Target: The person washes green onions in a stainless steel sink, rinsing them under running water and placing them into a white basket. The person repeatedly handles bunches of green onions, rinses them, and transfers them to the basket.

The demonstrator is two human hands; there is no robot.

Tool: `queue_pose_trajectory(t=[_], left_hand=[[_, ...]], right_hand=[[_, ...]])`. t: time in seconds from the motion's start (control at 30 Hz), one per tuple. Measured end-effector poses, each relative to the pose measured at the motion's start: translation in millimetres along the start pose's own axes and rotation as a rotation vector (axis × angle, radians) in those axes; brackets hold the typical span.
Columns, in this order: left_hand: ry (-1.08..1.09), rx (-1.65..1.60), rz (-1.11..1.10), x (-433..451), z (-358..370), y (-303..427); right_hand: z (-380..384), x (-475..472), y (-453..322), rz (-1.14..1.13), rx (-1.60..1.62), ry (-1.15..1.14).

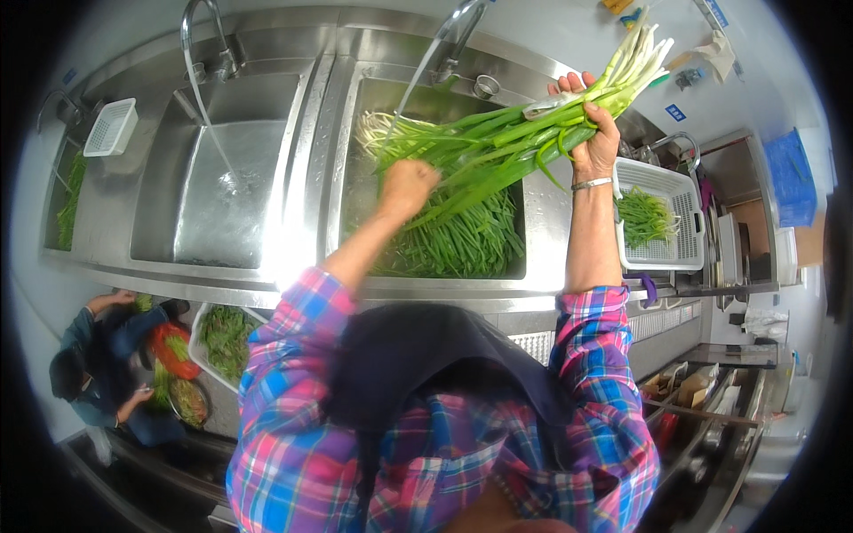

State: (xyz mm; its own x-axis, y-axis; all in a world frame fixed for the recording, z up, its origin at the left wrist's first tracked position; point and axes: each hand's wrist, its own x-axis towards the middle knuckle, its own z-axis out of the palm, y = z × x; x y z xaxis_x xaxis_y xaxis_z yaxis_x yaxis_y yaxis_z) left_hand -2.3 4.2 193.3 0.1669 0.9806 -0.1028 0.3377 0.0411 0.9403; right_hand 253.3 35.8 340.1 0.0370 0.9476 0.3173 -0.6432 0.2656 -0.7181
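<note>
A long bunch of green onions (493, 136) slants over the sink, its white ends at the upper right. My right hand (598, 141) grips it near the pale stalks, with fingers behind and thumb in front. Close to the leafy ends is my left hand (408, 190), curled and blurred; whether it pinches any leaves cannot be made out. Below lies a heap of green onions (460, 236) in the steel basin (534, 233), with more white root ends (380, 130) at its far left. Water runs from a faucet (460, 43) into this basin.
To the left, another steel basin (280, 120) takes water from its own faucet (226, 60). A white plastic basket (696, 226) with green onions stands at right. Behind me on the left, a person (100, 373) sits among greens and a white tub (196, 340).
</note>
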Motion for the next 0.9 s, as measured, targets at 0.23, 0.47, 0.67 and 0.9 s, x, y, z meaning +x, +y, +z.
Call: queue_pose_trajectory(t=[0.23, 0.47, 0.67, 0.9], left_hand=[[0.087, -0.051, 0.182, -8.9, -26.0, 36.0], [0.09, -0.212, 0.534, 14.5, 10.6, 93.8], [0.038, -0.417, 0.338, 10.5, 1.1, 62.4], [0.036, -0.209, 0.183, -15.2, -39.0, -5.6]], right_hand=[[-10.3, -4.2, 8.3, 0.103, -0.078, -0.068], [4.5, -15.6, 46.5, 0.21, -0.039, -0.171], [-8.9, -21.5, 45.5, 0.215, 0.038, -0.121], [-24.5, -21.7, 40.2, 0.193, 0.112, -0.036]])
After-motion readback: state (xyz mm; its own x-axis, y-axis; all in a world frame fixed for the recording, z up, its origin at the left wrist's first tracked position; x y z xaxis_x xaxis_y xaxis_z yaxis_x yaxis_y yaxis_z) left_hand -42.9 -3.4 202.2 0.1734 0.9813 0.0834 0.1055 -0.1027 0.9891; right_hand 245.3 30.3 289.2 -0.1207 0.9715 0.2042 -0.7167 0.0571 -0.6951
